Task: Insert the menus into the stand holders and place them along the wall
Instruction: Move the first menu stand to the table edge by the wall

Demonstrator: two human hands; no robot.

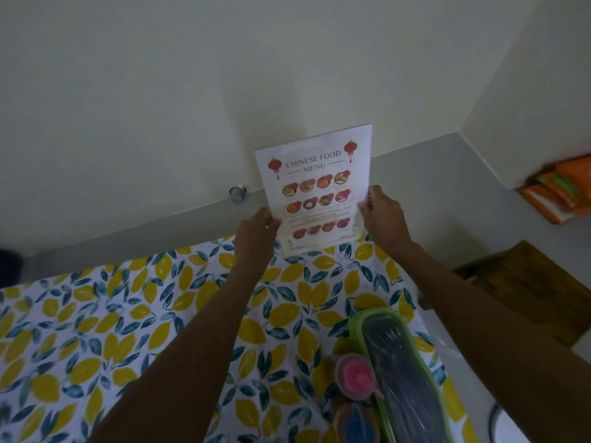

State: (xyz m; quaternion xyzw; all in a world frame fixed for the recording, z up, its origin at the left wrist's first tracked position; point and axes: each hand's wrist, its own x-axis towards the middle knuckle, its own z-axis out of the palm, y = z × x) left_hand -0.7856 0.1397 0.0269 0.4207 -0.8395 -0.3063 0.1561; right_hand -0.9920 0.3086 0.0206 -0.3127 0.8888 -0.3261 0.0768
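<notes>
A white "Chinese Food Menu" sheet (315,187) with red lanterns and dish pictures stands upright at the far edge of the table, close to the wall. Its lower part sits inside a clear stand holder (289,249) that rests on the lemon-print tablecloth (128,330). My left hand (256,230) pinches the menu's lower left edge. My right hand (382,212) grips its right edge. The holder's outline is faint and mostly hard to make out.
A green-rimmed clear box of cutlery (403,375) and small pink (356,377) and blue (358,425) lidded tubs sit at the near right. A small round object (238,193) lies on the grey ledge by the wall. Orange packets (563,193) lie at the far right.
</notes>
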